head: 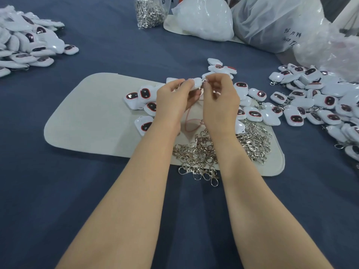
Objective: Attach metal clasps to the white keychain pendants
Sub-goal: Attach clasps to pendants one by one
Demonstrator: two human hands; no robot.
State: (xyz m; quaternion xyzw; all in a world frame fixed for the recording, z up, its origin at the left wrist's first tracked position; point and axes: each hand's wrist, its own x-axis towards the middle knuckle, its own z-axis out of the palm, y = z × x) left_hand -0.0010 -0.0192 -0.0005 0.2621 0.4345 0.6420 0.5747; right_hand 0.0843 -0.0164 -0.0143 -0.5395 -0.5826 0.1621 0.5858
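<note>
over the pale mat (pixel 87 117), the left hand (pixel 174 100) grips a white pendant (pixel 196 83), fingers curled round it — the right hand (pixel 219 94) pinches a small metal clasp (pixel 205 80) at its top; loose clasps (pixel 202 154) heap on the mat's near edge.

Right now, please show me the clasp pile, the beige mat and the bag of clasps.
clasp pile (pixel 196 158): head view, middle of heap
beige mat (pixel 87 117): head view, bare left part
bag of clasps (pixel 149 12): head view, front

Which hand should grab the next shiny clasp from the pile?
Probably the right hand: it pinches the clasp now, and the clasp pile lies around its forearm. The left hand grips the white pendant.
</note>
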